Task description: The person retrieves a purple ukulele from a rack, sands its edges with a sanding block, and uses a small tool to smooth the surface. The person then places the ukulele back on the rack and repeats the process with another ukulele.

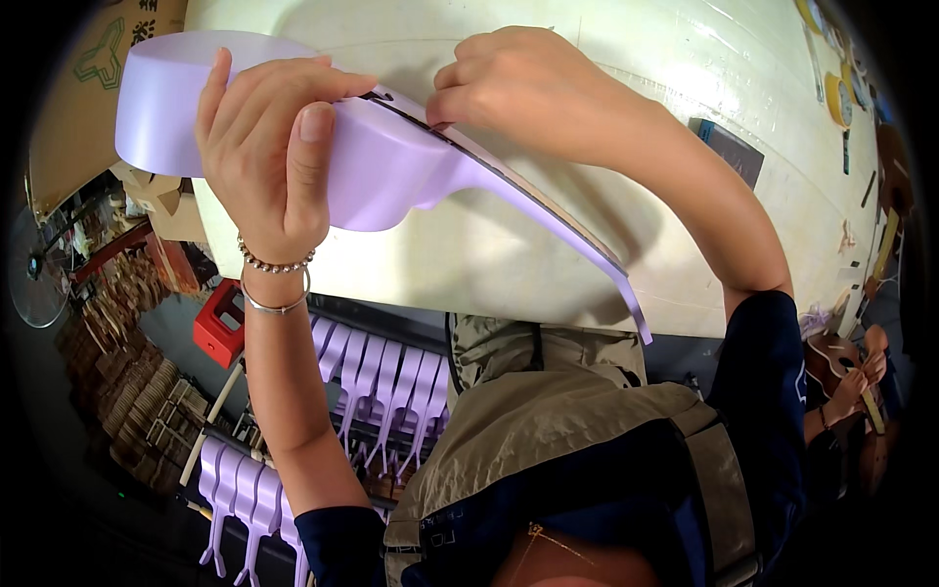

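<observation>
A lilac ukulele (381,176) is tilted on its side above the pale tabletop, its body to the left and its neck running down to the right. My left hand (259,147) grips the body near the waist, fingers over the upper edge and thumb on the side. At the upper edge, close to where neck and body meet, my right hand (509,88) is closed with its fingertips pressed together. A thin dark strip (406,115) lies along that edge under those fingertips. What they pinch, if anything, is hidden.
The pale table (372,264) spreads beneath. A dark box (729,152) sits beyond my right forearm; tape rolls (838,101) lie at far right. Lower left are a rack of lilac ukuleles (391,382) and a red block (219,323). Another person's hands (849,391) hold a brown ukulele.
</observation>
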Tool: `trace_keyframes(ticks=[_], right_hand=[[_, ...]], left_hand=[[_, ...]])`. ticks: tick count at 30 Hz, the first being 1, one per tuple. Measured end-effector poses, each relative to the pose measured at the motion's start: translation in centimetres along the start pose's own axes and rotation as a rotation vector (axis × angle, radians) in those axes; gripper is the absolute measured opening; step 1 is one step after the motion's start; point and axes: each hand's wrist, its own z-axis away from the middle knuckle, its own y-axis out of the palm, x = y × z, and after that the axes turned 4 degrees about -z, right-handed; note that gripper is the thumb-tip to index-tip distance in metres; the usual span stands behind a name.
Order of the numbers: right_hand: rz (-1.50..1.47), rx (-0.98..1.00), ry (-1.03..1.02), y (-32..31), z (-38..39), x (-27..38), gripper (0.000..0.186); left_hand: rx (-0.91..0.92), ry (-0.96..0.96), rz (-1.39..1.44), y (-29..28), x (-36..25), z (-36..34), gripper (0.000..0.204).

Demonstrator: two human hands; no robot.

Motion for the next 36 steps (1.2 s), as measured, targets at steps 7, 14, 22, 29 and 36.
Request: trace_keyframes(ticks=[7, 14, 22, 29, 36], right_hand=[[0.02, 0.094, -0.005, -0.6, 0.4, 0.0, 0.007], [0.045, 0.085, -0.018, -0.5, 0.2, 0.1, 0.007], [-0.024, 0.115, 0.024, -0.7, 0.7, 0.0, 0.01], [-0.07, 0.128, 0.04, -0.7, 0.3, -0.4, 0.015], [-0.213, 0.156, 0.0, -0.5, 0.7, -1.5, 0.016]], left_hand=[[0.003, -0.001, -0.005, 0.1, 0.0, 0.0, 0.035], [-0.001, -0.002, -0.001, 0.2, 0.0, -0.1, 0.036], [0.0, 0.004, -0.005, 0.1, -0.1, -0.1, 0.036], [0.099, -0.012, -0.092, -0.5, -0.6, -0.4, 0.05], [0.123, -0.021, -0.103, -0.5, -0.8, -0.5, 0.051]])
